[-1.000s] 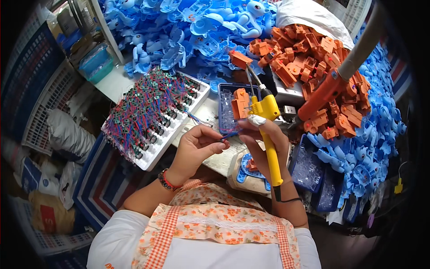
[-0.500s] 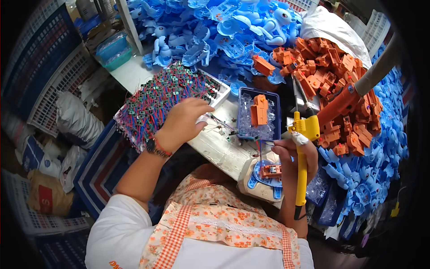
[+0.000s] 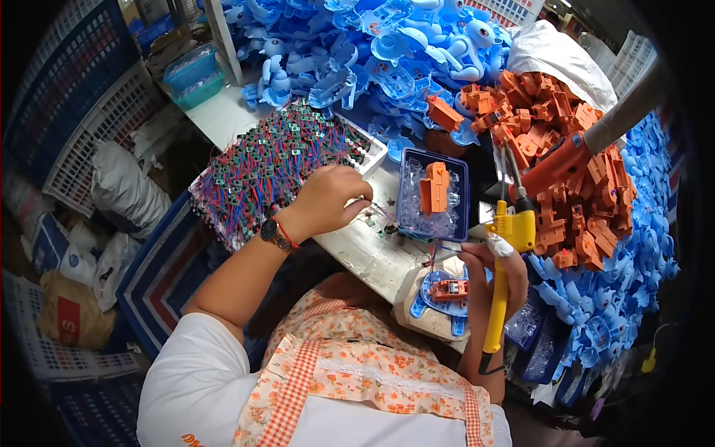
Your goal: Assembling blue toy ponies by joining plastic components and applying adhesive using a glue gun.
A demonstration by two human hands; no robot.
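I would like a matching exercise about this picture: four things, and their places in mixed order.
Things:
1. Yellow tool
2. Wired circuit boards
3. Clear plastic pieces
4. White sack

Places:
A. In the white tray
B. At the orange heap's far end
C. In the right hand
D. In the dark blue box

Pairs: 1-C, 2-A, 3-D, 4-B

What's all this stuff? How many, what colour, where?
Shells: many, light blue, back and right
Cases: many, orange, mostly back right
Wired boards: many, green, red, blue, left
Tubs: several, dark blue, middle and right
Boxes: two, blue and teal, back left
Sack: one, white, back right
Crates: several, blue, white, left
Stand: one, tan, front
Tool: one, yellow, right of middle
Apron: one, floral orange, below
Left hand: one, bare, beside boards
Right hand: one, bare, with tool
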